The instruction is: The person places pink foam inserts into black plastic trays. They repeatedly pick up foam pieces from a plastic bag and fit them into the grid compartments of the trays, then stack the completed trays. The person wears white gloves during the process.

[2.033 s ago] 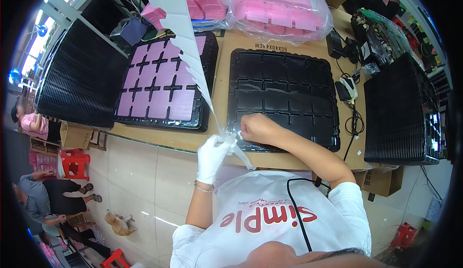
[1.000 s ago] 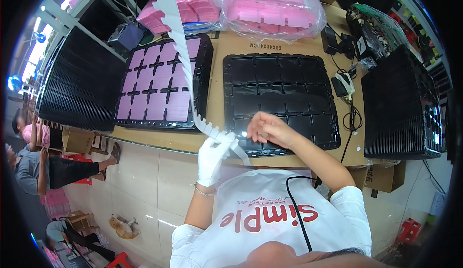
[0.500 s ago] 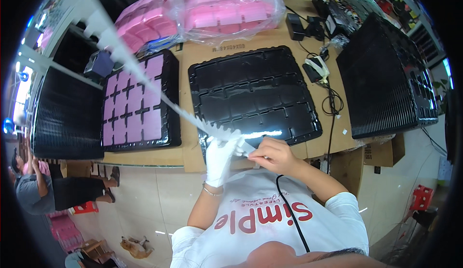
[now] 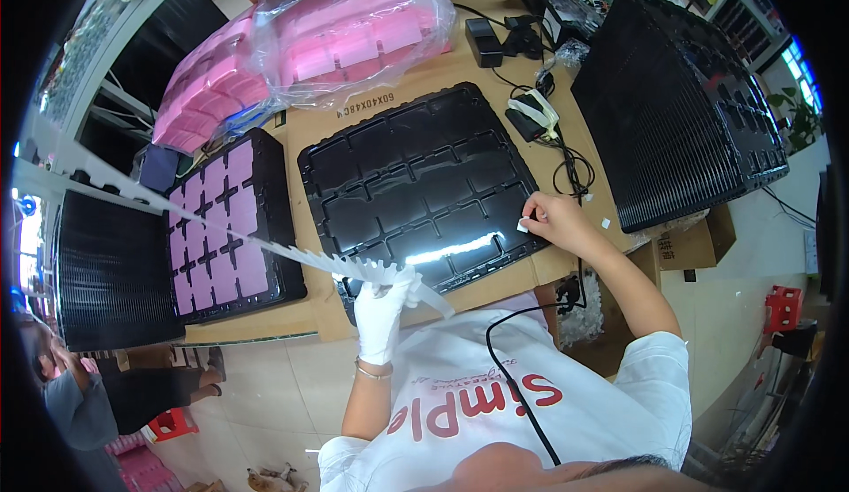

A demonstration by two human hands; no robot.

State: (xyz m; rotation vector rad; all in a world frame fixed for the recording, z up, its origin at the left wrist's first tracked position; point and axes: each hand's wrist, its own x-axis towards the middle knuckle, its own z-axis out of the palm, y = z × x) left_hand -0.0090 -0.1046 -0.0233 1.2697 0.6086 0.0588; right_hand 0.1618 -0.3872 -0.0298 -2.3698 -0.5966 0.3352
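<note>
My left hand (image 4: 380, 319), in a white glove, is closed on a long white strip of stickers (image 4: 301, 257) with a toothed edge. The strip runs off to the upper left, and a short smooth end hangs out on the right of the glove. My bare right hand (image 4: 562, 225) pinches a small white sticker (image 4: 523, 225) at the right edge of a black plastic tray (image 4: 416, 178). Shallow compartments divide the tray, which lies on the cardboard-covered table in front of me. Whether the sticker touches the tray, I cannot tell.
Pink pieces fill a black tray (image 4: 217, 213) to the left, beside a tall stack of black trays (image 4: 115, 266). Another stack (image 4: 672, 120) stands right. Bagged pink foam (image 4: 354, 36), a power adapter (image 4: 484, 42) and cables (image 4: 573, 169) lie behind. A person (image 4: 84, 403) is at far left.
My right hand has moved away from the strip, rightward to the tray's edge, carrying a small sticker. My left hand keeps its hold on the strip. The whole view has turned.
</note>
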